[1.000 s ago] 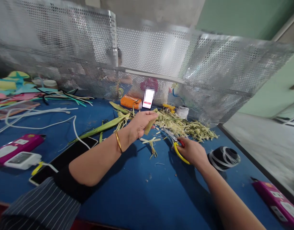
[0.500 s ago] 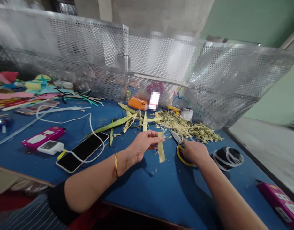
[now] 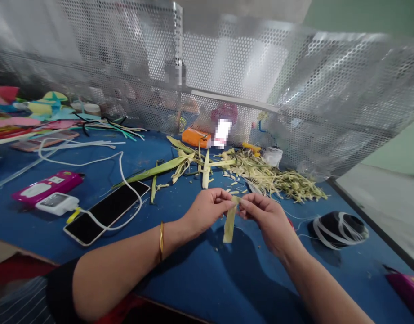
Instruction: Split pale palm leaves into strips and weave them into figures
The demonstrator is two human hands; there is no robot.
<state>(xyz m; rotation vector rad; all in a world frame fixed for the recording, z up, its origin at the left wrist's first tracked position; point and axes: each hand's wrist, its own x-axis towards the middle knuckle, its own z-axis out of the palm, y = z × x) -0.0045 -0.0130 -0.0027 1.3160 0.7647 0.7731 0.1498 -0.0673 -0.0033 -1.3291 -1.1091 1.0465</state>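
A blue table (image 3: 210,288) stretches from left to right; a shiny, perforated screen (image 3: 227,49) stands along its far side. At far right, a green wall (image 3: 365,18) rises beyond grey floor (image 3: 378,193).

Craft workspace: plant trimmings (image 3: 257,173), wound spool (image 3: 340,229), colored cut pieces (image 3: 45,107).

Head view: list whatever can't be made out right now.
In the head view:
Pale strip: its upper end is partly covered by the left hand and right hand.
Scissors: mostly hidden behind the right hand.
Upright phone: display pixelated, unreadable.
Purple device at far right: cut off by the right edge.
Perforated screen: obscures things behind it.
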